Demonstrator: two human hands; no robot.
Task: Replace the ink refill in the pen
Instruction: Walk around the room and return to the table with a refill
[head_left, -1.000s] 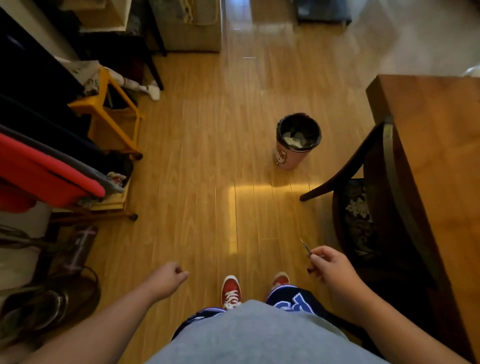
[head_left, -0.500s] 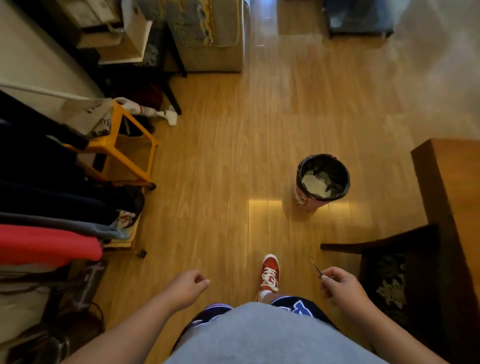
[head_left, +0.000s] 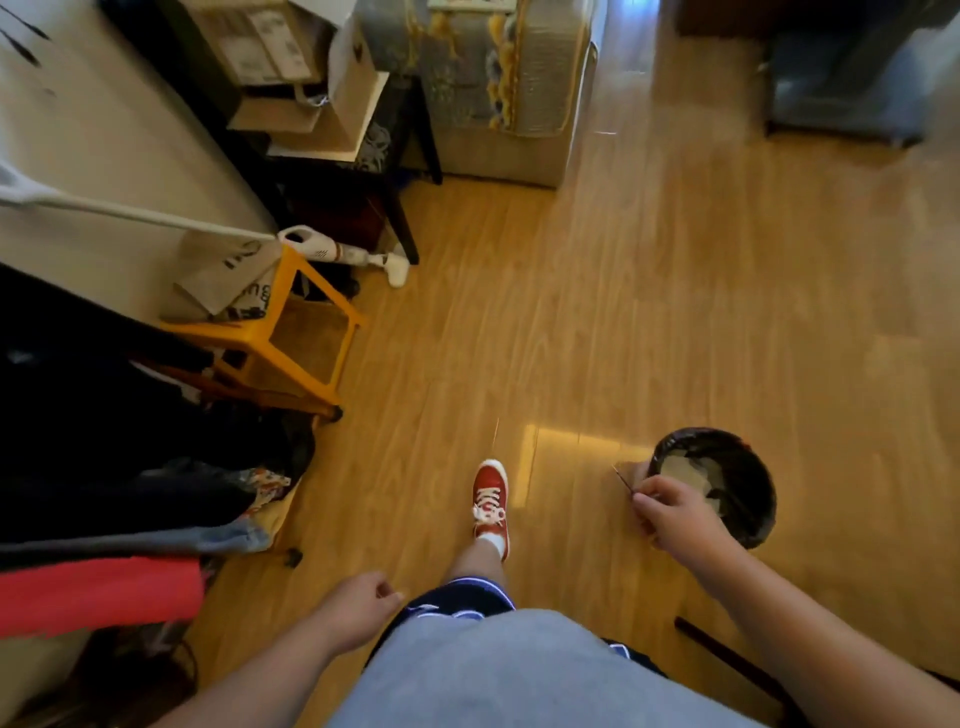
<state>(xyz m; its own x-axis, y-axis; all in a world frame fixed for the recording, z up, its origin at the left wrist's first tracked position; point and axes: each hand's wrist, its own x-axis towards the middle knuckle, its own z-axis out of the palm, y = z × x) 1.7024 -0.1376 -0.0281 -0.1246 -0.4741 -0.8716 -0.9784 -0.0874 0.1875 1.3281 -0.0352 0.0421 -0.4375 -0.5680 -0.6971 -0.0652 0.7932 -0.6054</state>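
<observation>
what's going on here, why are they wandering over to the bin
A person is standing on a wooden floor, one red sneaker stepped forward. Their right hand pinches a thin dark stick, most likely the used ink refill, and holds it right at the near rim of a small waste bin lined with a black bag and holding paper scraps. The refill is not yet let go. The left hand hangs loosely curled at their side, seemingly with nothing in it. No pen body is in view.
</observation>
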